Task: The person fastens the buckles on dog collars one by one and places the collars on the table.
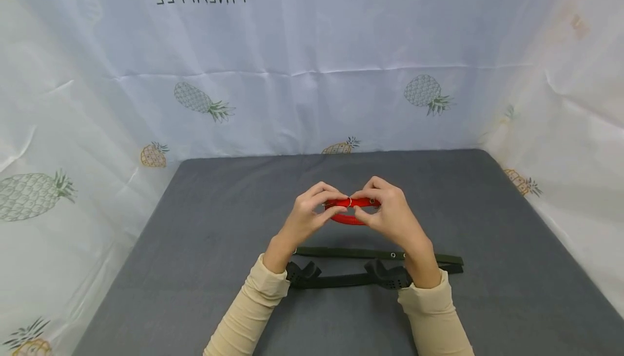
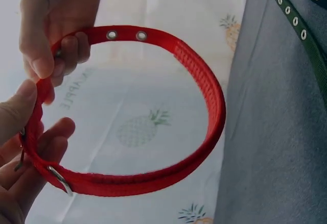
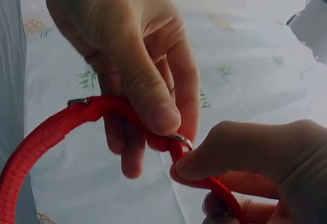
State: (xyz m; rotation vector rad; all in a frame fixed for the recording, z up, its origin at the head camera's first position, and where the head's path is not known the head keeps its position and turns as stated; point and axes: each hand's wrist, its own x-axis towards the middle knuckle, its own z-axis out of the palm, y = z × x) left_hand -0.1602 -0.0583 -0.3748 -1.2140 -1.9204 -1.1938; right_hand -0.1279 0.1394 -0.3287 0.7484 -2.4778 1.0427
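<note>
Both hands hold a red collar (image 1: 347, 219) up above the table, bent round into a loop. My left hand (image 1: 308, 208) pinches it beside a metal buckle (image 3: 181, 140), and a metal ring (image 2: 61, 180) sits on the band close by. My right hand (image 1: 390, 212) grips the strap end, which has metal eyelets (image 2: 141, 35). At the buckle the fingertips of the two hands nearly meet. Whether the strap end passes through the buckle is partly hidden by the fingers.
A dark green strap (image 1: 341, 252) with eyelets lies on the grey table (image 1: 219, 291) below the hands. A black band (image 1: 341, 280) and black plastic pieces (image 1: 387, 274) show near the wrists. Around the back and sides hangs a white pineapple-print curtain (image 1: 312, 107).
</note>
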